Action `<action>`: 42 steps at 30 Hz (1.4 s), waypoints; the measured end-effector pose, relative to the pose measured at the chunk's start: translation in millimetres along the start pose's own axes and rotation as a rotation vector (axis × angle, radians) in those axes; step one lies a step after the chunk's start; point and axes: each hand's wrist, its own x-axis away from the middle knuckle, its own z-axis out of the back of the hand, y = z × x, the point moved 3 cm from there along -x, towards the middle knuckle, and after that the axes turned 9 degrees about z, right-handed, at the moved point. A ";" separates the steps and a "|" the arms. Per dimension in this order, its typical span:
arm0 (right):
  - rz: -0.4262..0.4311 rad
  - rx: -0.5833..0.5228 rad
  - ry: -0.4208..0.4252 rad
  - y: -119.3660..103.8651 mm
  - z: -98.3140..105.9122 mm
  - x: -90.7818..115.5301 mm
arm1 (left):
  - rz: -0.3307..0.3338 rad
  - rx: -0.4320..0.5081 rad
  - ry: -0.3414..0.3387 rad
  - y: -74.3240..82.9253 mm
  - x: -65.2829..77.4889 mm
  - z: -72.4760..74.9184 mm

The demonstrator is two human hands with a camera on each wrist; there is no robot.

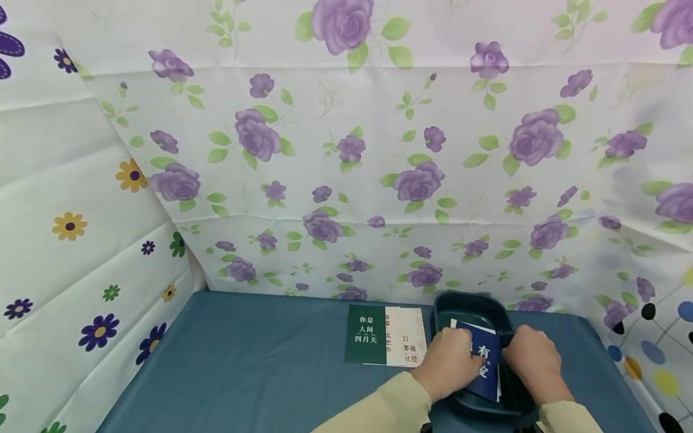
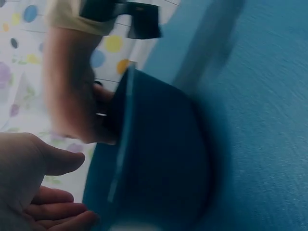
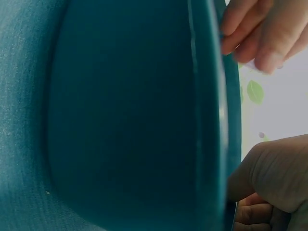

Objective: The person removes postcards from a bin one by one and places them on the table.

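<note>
A dark blue booklet (image 1: 486,376) with white lettering lies over white paper inside a deep teal tray (image 1: 464,299). My left hand (image 1: 452,361) is over the booklet's left part, a fingertip touching its cover. In the left wrist view, the thumb and fingers of that left hand (image 2: 43,187) stand apart with nothing between them. My right hand (image 1: 533,361) is at the tray's right rim, fingers bent inward. The rim hides its fingertips in the right wrist view, so what that right hand (image 3: 274,183) holds cannot be told.
Left of the tray, a green booklet (image 1: 366,349) and a cream one (image 1: 408,322) lie side by side on the blue table cover (image 1: 260,361). A floral curtain (image 1: 379,252) rises behind, and another patterned sheet (image 1: 32,264) hangs at the left.
</note>
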 end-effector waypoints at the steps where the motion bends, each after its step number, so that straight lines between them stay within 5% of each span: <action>1: 0.002 0.001 -0.001 0.3 -0.1 0.3 | -0.014 -0.034 0.004 1.1 -0.3 -3.2; 14: -0.013 -0.002 -0.011 2.6 1.2 0.9 | -0.104 -0.324 0.021 8.0 -7.8 -39.1; 29: 0.002 -0.002 0.011 4.6 -2.6 -1.3 | 0.170 -0.733 0.006 11.5 -13.1 -70.1; 42: 0.025 -0.014 0.053 0.7 -0.2 6.1 | 0.146 -0.718 -0.063 12.3 -15.4 -69.7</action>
